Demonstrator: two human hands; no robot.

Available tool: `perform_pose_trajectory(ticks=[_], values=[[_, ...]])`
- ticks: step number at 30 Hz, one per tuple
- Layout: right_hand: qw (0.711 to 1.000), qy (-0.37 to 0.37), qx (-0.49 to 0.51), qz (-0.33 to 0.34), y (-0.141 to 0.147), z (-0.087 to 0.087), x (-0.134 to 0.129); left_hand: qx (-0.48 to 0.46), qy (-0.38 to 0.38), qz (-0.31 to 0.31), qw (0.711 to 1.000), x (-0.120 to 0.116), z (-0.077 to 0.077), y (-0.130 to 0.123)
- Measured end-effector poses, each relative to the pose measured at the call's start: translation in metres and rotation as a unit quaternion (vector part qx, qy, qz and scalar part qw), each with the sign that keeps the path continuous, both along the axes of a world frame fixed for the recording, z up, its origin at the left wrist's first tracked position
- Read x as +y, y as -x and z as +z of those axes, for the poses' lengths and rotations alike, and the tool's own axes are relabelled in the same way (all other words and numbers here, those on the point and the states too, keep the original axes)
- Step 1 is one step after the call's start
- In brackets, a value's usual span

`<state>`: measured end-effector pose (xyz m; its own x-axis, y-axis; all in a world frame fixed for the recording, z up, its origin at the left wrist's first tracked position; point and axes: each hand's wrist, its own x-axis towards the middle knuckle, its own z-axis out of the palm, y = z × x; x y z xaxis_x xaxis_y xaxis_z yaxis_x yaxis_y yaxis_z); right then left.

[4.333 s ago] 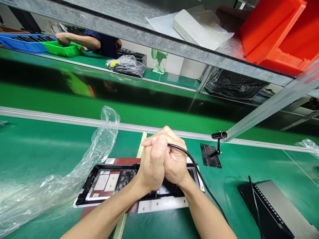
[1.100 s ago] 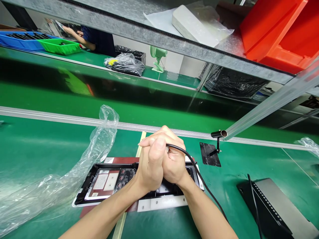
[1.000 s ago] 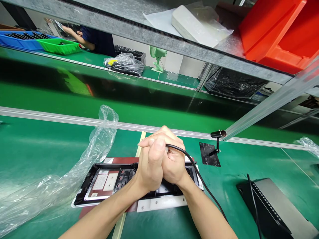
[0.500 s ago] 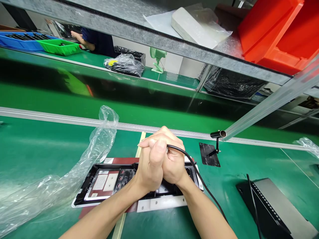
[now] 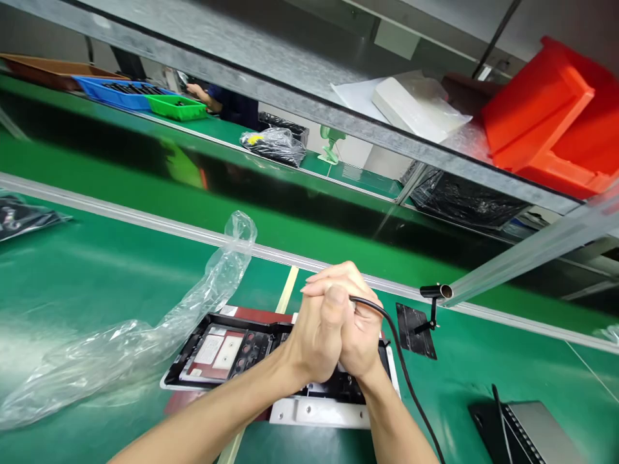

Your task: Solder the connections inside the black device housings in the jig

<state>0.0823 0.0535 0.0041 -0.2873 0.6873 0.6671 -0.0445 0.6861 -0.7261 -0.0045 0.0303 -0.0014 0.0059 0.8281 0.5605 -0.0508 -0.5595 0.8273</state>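
Note:
My left hand (image 5: 314, 328) and my right hand (image 5: 363, 335) are clasped together, fingers closed, above the right end of a black open device frame (image 5: 227, 351). A black cable (image 5: 402, 370) comes out from between them and runs down to the right past my right wrist. The corded tool inside the hands is hidden. The frame lies on a dark red mat, with a white plate (image 5: 316, 412) at its near edge.
An empty clear plastic bag (image 5: 145, 335) lies left of the frame on the green belt. A small black plate (image 5: 414, 325) and a clamped metal tube (image 5: 438, 292) stand to the right. A grey device (image 5: 536, 435) sits at the bottom right. Overhead is a shelf with red bins (image 5: 546, 122). A co-worker's hand (image 5: 198, 92) works far back.
My head has turned, so everything sits lower and further right in view. My hands stay clasped over the frame. The co-worker's hand has shifted near the green tray.

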Motion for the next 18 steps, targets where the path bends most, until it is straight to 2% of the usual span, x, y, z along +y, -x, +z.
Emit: perform_pose_trajectory(ticks=[3, 6, 8, 11, 14, 16, 18], values=[[0.999, -0.004, -0.031, -0.022, -0.002, 0.002, 0.0, 0.027, 0.004, 0.036, 0.999, 0.0, 0.002, 0.001], [0.999, -0.012, -0.035, -0.026, -0.002, 0.003, 0.001, 0.065, 0.018, 0.031, 0.997, 0.001, 0.005, 0.005], [0.999, -0.011, -0.033, -0.033, -0.001, 0.003, 0.001, 0.104, -0.006, 0.017, 0.994, 0.003, 0.005, 0.011], [0.997, -0.009, -0.042, -0.065, 0.001, 0.004, -0.001, 0.156, -0.049, 0.029, 0.986, 0.004, -0.001, 0.028], [0.997, 0.009, -0.039, -0.069, 0.002, 0.005, -0.004, 0.17, 0.016, 0.08, 0.982, -0.002, -0.013, 0.047], [0.998, 0.052, -0.01, -0.034, 0.004, 0.004, -0.006, 0.202, 0.089, 0.112, 0.969, -0.01, -0.023, 0.059], [0.993, 0.11, 0.032, 0.013, 0.007, 0.002, -0.009, 0.261, 0.152, 0.111, 0.947, -0.02, -0.035, 0.068]])
